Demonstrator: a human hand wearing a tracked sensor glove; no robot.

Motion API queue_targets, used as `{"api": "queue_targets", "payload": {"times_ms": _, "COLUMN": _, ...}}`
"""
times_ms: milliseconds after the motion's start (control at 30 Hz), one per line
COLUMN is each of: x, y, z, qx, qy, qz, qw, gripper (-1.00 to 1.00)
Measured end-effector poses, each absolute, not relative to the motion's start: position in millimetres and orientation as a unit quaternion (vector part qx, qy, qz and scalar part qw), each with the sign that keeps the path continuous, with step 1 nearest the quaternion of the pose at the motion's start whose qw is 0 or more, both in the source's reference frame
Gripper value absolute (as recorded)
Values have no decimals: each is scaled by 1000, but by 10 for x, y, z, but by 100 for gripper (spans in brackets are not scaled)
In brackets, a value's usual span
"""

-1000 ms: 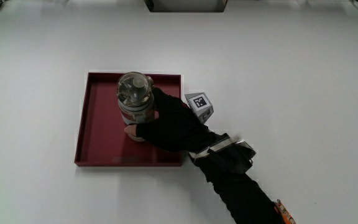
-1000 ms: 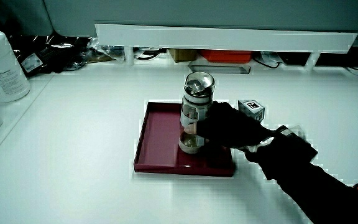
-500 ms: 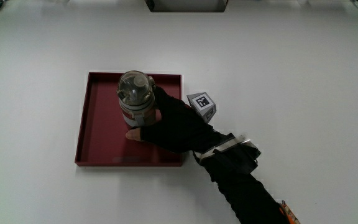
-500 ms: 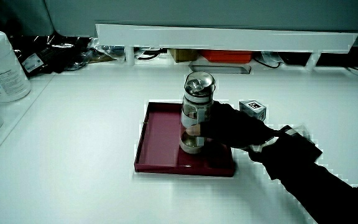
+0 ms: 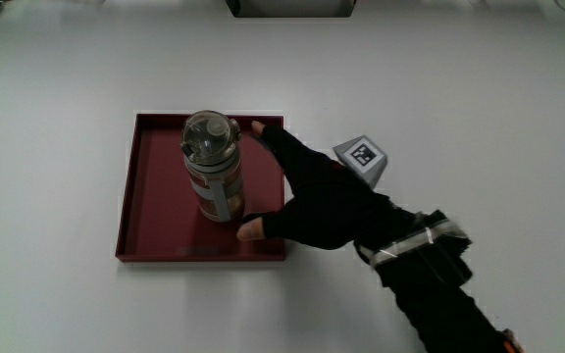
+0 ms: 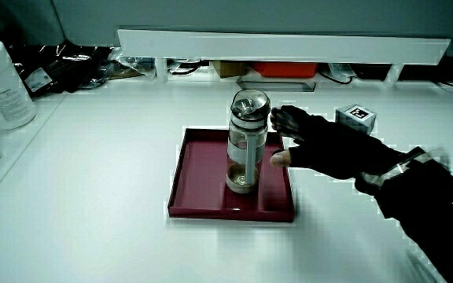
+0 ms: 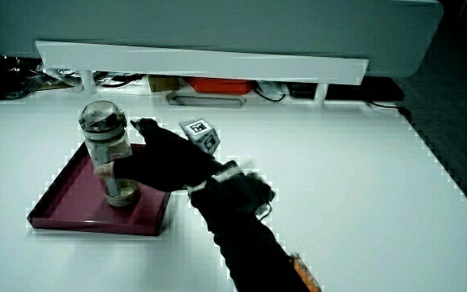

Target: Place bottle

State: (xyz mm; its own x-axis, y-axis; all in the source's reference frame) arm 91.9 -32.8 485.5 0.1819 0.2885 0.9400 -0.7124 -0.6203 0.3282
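The bottle (image 5: 213, 173) stands upright in the red tray (image 5: 155, 240), apparently placed. The hand (image 5: 322, 196) hovers just beside it, fingers spread, holding nothing; withdrawal seems next.

Hand (image 5: 327, 201) wears a black glove with cut-off fingertips, matte fabric, no visible seams. Small cube (image 5: 362, 160) mounted on the glove's back: pale grey sides, white top face printed with a black square-pattern marker. Pale grey strap (image 5: 410, 242) bands the wrist; forearm (image 5: 449, 299) is in a black sleeve, with a small orange patch (image 7: 302, 272) visible low on the sleeve in a side view.
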Motion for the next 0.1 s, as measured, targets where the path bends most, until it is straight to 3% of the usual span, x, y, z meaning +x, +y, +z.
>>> {"api": "queue_targets", "payload": {"times_ms": 100, "x": 1067, "y": -346, "z": 4677, "qx": 670, "qy": -165, "qz": 589, "qw": 420, "gripper": -100}}
